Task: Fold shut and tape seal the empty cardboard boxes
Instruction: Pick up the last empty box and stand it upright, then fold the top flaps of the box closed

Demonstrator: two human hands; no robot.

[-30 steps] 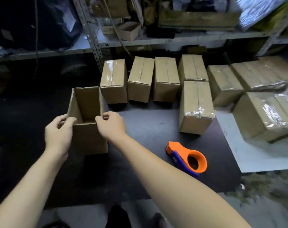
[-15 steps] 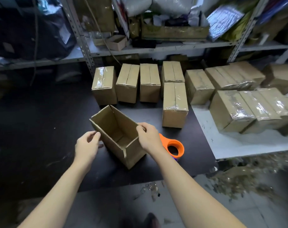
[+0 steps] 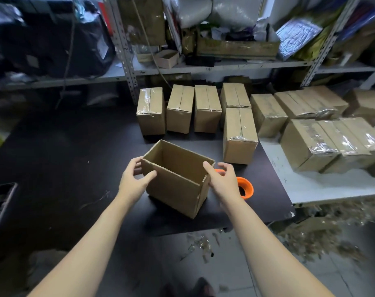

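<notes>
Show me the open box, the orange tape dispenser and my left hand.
open box [image 3: 173, 189], head view, on its near long side wall
orange tape dispenser [image 3: 250, 187], head view, on its orange ring
left hand [image 3: 132, 182], head view, on the back of the hand

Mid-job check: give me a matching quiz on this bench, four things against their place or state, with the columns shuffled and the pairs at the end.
Things
1. open box
2. tape dispenser
3. left hand
4. taped boxes

Place or state
A. orange, partly hidden behind the right hand
B. in a row at the back, tops sealed
C. top open, not yet sealed
D. grips the open box's left end

Pairs: 1-C; 2-A; 3-D; 4-B
</notes>
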